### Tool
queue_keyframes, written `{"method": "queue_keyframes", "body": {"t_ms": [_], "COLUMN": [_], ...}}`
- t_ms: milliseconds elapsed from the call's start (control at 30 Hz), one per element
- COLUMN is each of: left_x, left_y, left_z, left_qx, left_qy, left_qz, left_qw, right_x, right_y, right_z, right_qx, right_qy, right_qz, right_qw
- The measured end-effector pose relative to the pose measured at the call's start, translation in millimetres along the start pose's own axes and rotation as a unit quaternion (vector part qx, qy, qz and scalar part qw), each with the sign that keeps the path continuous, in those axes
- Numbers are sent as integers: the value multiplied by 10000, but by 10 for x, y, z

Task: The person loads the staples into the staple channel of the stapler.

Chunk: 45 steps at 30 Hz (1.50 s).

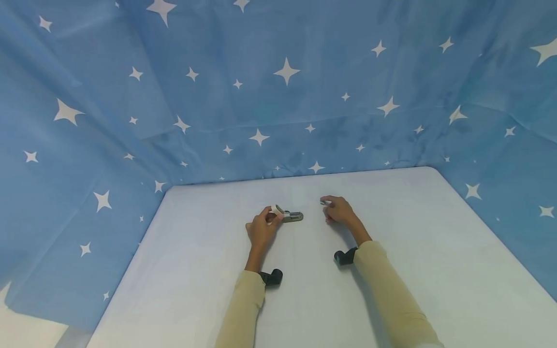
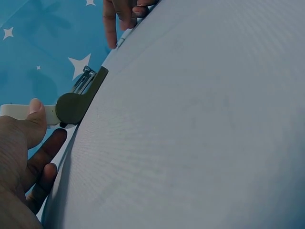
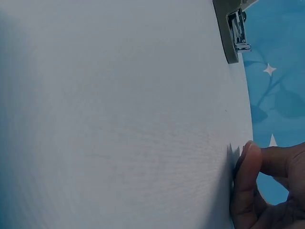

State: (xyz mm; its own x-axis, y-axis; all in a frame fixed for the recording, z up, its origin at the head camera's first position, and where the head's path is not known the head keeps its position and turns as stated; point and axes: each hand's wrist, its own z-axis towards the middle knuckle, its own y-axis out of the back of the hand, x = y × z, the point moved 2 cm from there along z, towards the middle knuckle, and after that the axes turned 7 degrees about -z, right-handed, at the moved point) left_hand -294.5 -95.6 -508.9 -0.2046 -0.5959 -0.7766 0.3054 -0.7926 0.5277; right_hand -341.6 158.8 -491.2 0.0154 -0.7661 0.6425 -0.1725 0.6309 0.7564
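Note:
A stapler (image 1: 293, 216) with a dark olive base lies opened on the table, its white top swung back and its metal staple channel exposed. My left hand (image 1: 262, 231) grips the white top (image 2: 24, 110) between thumb and fingers. To the right of the stapler, my right hand (image 1: 339, 211) pinches a small silver strip of staples (image 1: 325, 202) just above or on the table. In the right wrist view, the thumb and index finger of the right hand (image 3: 262, 188) meet at their tips, and the strip is mostly hidden.
Both hands work over a white-covered table (image 1: 304, 299) with rounded far corners. A blue curtain (image 1: 243, 101) with white stars hangs behind it and along its sides. Each wrist carries a black camera mount (image 1: 271, 277).

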Motion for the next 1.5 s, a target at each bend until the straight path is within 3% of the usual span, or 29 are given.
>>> {"method": "queue_keyframes", "body": {"t_ms": [200,733,1033,1500], "left_x": [17,21,1,-43], "left_y": [-32,-1,-3,21], "left_z": [-44,-44,-19,-39], "left_qx": [68,11,-76,-86], "left_qy": [130,-59,-142,-94], "left_qz": [81,161,163,162], "left_qw": [9999,9999,9997,9998], "right_x": [-66,-55,-60,-109], "right_y": [-49,-90,-65,-77], "right_z": [-55,-5,74,113], "right_qx": [-293,-1339,-1431,-1307], "right_qy": [-208,-618,-889,-609], "right_qz": [146,432,764,688], "right_qw": [9992,9881,9827,9872]}}
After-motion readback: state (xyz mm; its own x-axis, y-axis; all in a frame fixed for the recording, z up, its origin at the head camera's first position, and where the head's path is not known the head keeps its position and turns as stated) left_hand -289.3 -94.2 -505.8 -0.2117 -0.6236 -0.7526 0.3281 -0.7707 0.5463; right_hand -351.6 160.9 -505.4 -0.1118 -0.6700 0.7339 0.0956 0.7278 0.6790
